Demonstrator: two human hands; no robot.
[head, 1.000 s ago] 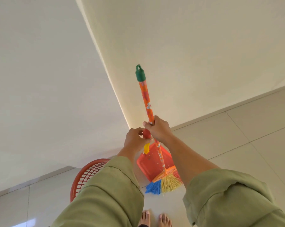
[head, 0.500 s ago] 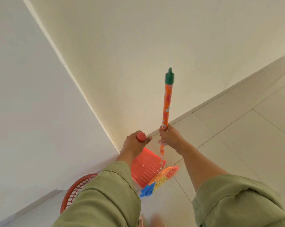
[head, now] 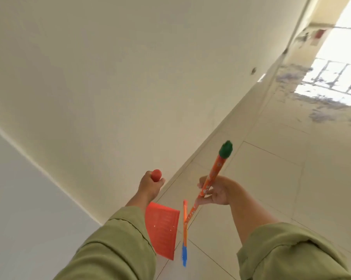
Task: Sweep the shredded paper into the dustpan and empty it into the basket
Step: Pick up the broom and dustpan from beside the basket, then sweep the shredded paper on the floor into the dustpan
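the red dustpan [head: 163, 231] is carried by its handle, which is grasped in the clenched grip of the left hand [head: 150, 185], the pan hanging below over the tiled floor [head: 291, 199]. the orange broom [head: 209, 186] is pinched on its shaft by the right hand [head: 218, 191], its green cap up and its bristle head seen edge-on just beside the pan. the shredded paper [head: 320, 102] is scattered on the floor well apart, far ahead near a bright doorway. green sleeves [head: 118, 251] are seen on both arms.
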